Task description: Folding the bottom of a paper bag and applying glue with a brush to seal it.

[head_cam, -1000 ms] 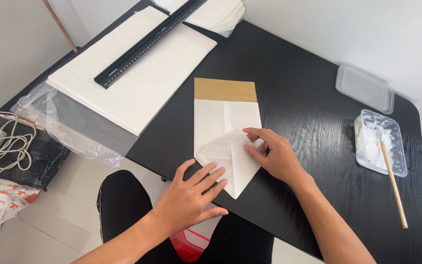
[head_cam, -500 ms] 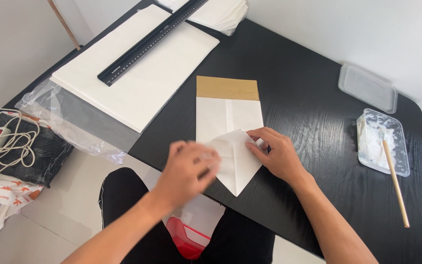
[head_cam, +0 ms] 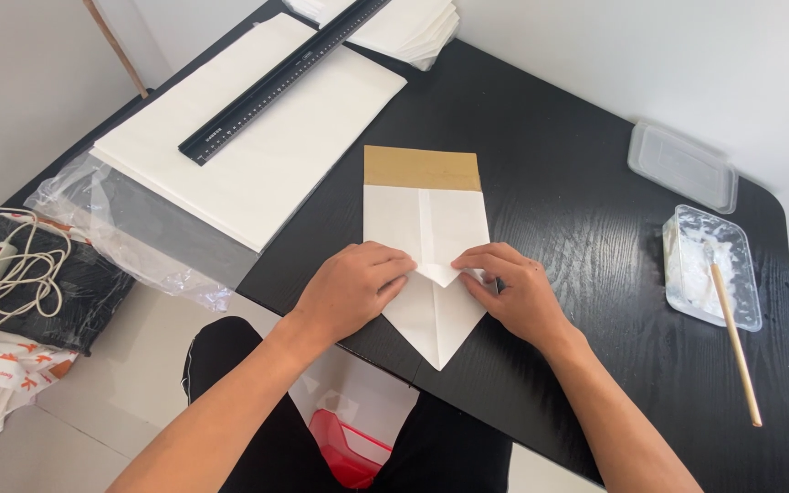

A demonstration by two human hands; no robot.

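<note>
A white paper bag [head_cam: 426, 228] with a brown top band lies flat on the black table [head_cam: 577, 210], its near end folded into a point that reaches the table's front edge. My left hand [head_cam: 353, 288] presses on the left side of the fold, fingers bent onto the paper. My right hand [head_cam: 513, 292] presses the right side, fingertips on a small folded flap at the middle crease. Both hands rest on the paper; neither lifts it.
A stack of white sheets [head_cam: 257, 137] with a long black ruler [head_cam: 276, 78] lies at the left, over a clear plastic bag [head_cam: 139, 228]. More folded bags [head_cam: 413, 27] sit at the back. At the right are a clear lid [head_cam: 682, 164] and a tub of white paste [head_cam: 710, 265] with a wooden stick [head_cam: 737, 338].
My left hand has moved from the near edge of the table up onto the fold. The right hand stays on the right side of the fold.
</note>
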